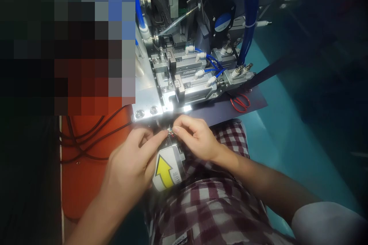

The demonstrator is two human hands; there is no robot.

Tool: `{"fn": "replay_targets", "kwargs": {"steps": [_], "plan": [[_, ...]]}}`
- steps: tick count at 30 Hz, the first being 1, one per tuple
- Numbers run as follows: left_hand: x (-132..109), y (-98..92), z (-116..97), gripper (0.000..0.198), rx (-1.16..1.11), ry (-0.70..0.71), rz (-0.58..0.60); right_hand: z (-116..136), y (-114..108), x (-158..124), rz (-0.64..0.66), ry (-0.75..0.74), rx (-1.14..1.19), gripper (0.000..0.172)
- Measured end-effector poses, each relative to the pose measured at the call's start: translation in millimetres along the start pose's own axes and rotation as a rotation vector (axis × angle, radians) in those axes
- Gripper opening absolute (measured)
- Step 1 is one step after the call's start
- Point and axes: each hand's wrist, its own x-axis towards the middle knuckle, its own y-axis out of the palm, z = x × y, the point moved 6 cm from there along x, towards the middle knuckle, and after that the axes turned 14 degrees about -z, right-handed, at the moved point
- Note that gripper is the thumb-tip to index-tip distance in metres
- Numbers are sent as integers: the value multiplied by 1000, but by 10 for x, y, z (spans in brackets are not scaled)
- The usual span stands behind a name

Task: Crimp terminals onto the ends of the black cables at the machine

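My left hand (130,164) and my right hand (194,138) meet just below the front edge of a metal machine (184,76). Both pinch a tiny bundle of coloured wire ends (170,131) between fingertips. The left index finger and thumb close on it from the left, the right fingers from the right. Under the hands sits a grey device with a white label showing a yellow arrow (166,170). It rests over my lap, which is covered in red and white checked cloth (207,206).
Black cables (86,138) run across an orange surface (77,183) at the left. Red-handled scissors (240,102) lie on a dark plate right of the machine. Blue air hoses (209,61) and white fittings crowd the machine top. Teal floor (287,130) lies to the right.
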Motion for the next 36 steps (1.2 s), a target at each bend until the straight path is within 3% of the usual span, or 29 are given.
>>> {"fn": "replay_targets", "kwargs": {"steps": [5,9,11,17,21,25,30,36], "plan": [[-1,11,3,31,3,-3,6,-73,53,-8,6,240,185,22],[-9,-4,7,32,-3,-21,1,-77,77,-23,8,322,261,24],[-12,-6,10,33,0,-26,6,-68,57,-24,2,278,199,23],[-6,6,6,32,6,-5,1,15,-10,-22,-26,-63,-14,19],[1,3,2,32,5,-3,-3,34,-13,-13,-42,-129,-46,19],[8,-2,-11,32,4,-1,2,-20,3,-17,-34,47,-15,20],[17,-2,-30,32,10,13,-3,-81,66,-41,-37,310,206,23],[37,-7,-54,32,18,37,-22,-88,83,-47,1,360,271,23]]}}
